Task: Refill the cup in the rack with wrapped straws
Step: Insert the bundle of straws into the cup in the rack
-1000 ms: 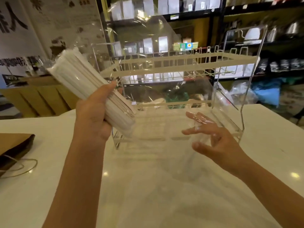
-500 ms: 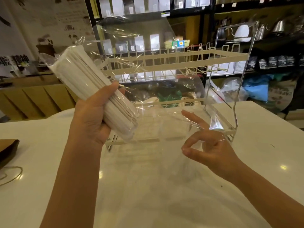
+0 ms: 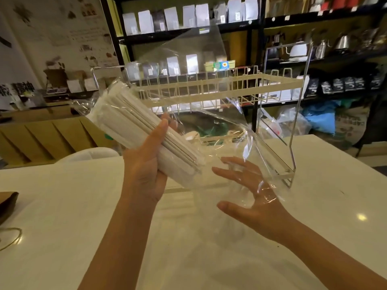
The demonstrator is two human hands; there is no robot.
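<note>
Paper-wrapped white straws (image 3: 146, 139), a light, slippery bundle in loose clear plastic film (image 3: 219, 122), sit clamped in your left hand (image 3: 144, 170); grip mid-bundle, while your right hand (image 3: 249, 197) stays spread under the film.

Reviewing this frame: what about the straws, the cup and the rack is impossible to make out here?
- Cup: head view shows no clear cup in the wire rack; crinkled clear plastic bag and glare cover the lower tier.
- Straw bundle: count unreadable; left hand hides the underside.
- Right hand: seen through the film; whether the fingers touch it is unclear.
- Brown item: cut off by the left edge.
</note>
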